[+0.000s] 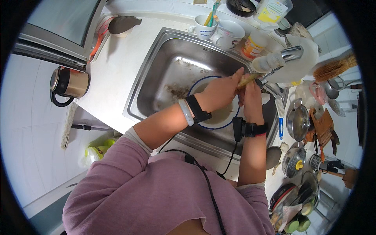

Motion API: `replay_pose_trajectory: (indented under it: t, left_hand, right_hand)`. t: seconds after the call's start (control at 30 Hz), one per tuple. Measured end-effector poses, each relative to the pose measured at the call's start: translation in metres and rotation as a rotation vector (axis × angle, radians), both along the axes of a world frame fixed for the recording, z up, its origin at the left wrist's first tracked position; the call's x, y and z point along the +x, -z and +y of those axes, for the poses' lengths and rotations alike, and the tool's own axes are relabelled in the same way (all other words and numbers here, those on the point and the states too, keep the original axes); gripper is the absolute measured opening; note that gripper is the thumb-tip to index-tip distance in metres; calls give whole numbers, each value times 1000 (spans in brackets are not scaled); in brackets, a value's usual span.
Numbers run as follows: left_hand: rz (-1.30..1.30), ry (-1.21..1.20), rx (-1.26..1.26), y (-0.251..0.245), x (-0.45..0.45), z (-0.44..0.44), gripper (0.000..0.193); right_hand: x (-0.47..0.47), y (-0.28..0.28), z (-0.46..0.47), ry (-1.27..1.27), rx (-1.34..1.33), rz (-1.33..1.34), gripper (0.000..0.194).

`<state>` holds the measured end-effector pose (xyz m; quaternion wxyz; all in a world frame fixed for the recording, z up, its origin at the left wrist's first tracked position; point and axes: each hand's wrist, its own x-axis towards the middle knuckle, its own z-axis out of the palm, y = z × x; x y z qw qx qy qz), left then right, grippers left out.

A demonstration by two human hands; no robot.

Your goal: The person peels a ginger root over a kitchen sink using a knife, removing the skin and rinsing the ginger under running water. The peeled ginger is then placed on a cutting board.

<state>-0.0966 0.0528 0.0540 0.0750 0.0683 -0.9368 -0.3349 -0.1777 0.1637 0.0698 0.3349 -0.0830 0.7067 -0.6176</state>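
Above the right part of a stainless steel sink [164, 53], both hands meet at a yellowish-brown elongated piece [247, 81], possibly a root or stalk. My left hand [220, 89] has its fingers around the lower left end of it. My right hand [251, 97] grips it from below, near the tap; a small dark item shows by its fingertips, too unclear to name. Beneath the hands a white basin with a blue rim [218, 128] stands in the sink with cloudy water in it. Brown dirt [177, 90] lies on the sink floor left of the basin.
A chrome faucet [290, 54] reaches in at the upper right. Mugs [204, 30] and an orange-labelled jar [253, 45] line the back edge. A blue-handled brush [280, 120] lies at the right rim, beside lidded pots [298, 122]. An insulated jug [70, 83] stands at the left.
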Motion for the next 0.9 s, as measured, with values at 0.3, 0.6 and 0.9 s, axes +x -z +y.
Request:
replay_pose_trajectory:
  t: [0.3,0.6,0.9]
  left_hand:
    - [62,1,541,12,-7,-21,65]
    - [-225,44,578,2,-1,-10,75]
    - [130,81,1524,28,-3,-2,56]
  right_hand:
    - [-1,38,-17,84,-13,413,48]
    - [-23,57,-14,68,209,601,42]
    - [-13,54,-19,107,83,614,35]
